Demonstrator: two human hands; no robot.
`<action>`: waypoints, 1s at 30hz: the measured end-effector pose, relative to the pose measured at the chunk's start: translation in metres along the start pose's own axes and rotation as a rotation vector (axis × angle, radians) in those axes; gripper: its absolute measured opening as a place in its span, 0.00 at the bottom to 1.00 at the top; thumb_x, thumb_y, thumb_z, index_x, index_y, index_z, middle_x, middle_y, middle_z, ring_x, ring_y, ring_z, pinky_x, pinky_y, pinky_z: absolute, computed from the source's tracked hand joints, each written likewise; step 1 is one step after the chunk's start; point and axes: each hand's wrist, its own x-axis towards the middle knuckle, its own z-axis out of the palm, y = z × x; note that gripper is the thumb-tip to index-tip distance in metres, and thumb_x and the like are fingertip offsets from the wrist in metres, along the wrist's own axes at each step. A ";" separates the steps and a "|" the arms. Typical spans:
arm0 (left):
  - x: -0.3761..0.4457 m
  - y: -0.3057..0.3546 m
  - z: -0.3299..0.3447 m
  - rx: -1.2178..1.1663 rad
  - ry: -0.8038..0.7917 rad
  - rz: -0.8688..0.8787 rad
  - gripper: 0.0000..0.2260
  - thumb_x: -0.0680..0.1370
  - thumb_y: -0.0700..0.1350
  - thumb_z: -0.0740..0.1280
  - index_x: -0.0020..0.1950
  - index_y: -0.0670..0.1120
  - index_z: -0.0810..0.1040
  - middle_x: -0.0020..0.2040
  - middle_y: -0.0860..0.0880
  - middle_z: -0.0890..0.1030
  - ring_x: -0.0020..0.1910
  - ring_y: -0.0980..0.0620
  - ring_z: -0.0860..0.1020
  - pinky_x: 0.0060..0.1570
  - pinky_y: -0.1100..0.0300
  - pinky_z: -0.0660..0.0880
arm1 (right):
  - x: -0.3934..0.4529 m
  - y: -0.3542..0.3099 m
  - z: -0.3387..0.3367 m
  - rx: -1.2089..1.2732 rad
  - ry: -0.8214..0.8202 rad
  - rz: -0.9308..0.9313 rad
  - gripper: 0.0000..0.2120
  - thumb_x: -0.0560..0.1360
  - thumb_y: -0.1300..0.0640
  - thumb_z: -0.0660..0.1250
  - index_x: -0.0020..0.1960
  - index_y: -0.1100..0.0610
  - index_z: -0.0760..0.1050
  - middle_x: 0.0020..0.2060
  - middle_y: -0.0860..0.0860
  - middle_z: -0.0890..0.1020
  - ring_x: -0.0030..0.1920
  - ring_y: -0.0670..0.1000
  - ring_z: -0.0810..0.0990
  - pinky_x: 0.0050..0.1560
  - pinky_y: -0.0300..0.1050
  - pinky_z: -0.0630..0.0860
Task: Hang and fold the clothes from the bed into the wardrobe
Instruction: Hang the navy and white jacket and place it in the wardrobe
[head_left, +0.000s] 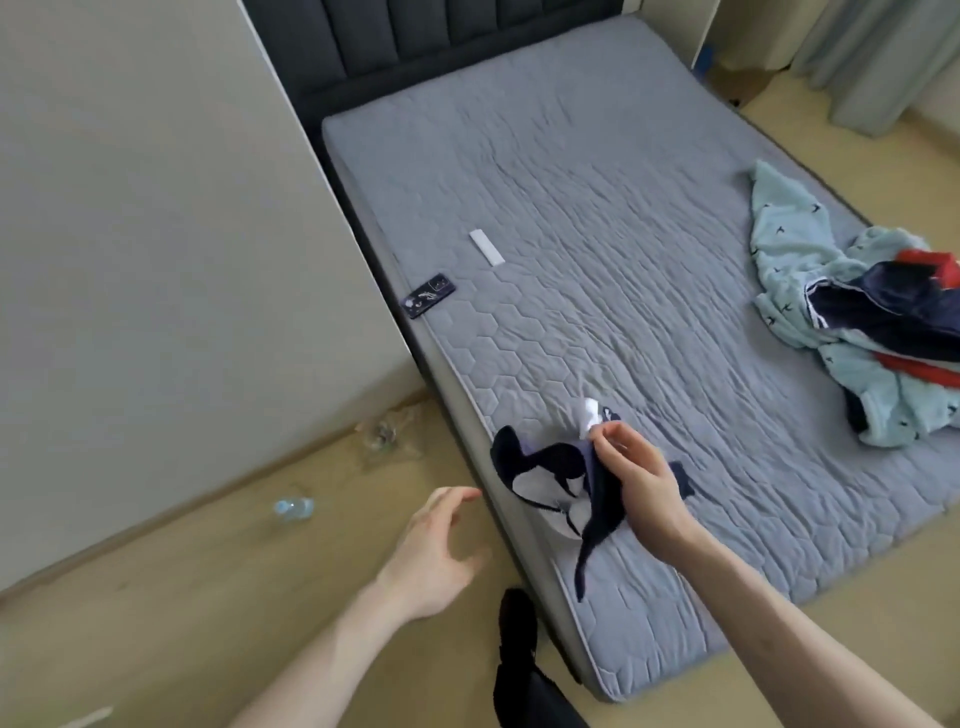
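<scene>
Lifting 1 small garment off the bed's near edge

Right hand (644, 478) pinches the navy-and-white garment (545, 483) at the mattress (597, 208) edge, 6 o'clock; left hand (436, 551) hovers spread at 7 o'clock. Best to catch its hanging end before folding; the clothes pile (862, 332) waits at 3 o'clock.

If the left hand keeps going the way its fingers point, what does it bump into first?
Probably the dark garment at the mattress edge, which the right hand is pinching. The left hand is open, and depth is hard to judge.

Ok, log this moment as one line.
right hand pinches dark garment | left hand open, over floor | clothes pile on bed
</scene>
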 end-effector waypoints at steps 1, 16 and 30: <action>-0.017 0.004 -0.010 -0.036 0.030 0.014 0.29 0.76 0.52 0.72 0.74 0.59 0.65 0.67 0.64 0.67 0.65 0.61 0.71 0.64 0.64 0.69 | -0.017 -0.019 0.018 0.020 -0.057 -0.009 0.07 0.84 0.61 0.60 0.49 0.60 0.75 0.41 0.56 0.76 0.43 0.54 0.74 0.46 0.46 0.71; -0.367 -0.168 -0.094 -0.390 0.428 -0.368 0.17 0.69 0.58 0.72 0.37 0.45 0.75 0.31 0.55 0.79 0.30 0.57 0.74 0.35 0.57 0.71 | -0.250 -0.063 0.333 0.044 -0.658 -0.019 0.11 0.84 0.54 0.62 0.45 0.53 0.78 0.39 0.52 0.78 0.39 0.49 0.78 0.39 0.40 0.76; -0.663 -0.294 -0.134 -1.295 1.454 -0.415 0.09 0.79 0.39 0.64 0.47 0.43 0.84 0.41 0.45 0.86 0.37 0.52 0.84 0.32 0.60 0.79 | -0.355 0.040 0.601 -0.593 -0.982 -0.290 0.13 0.84 0.53 0.62 0.46 0.47 0.83 0.41 0.46 0.86 0.42 0.44 0.83 0.45 0.41 0.77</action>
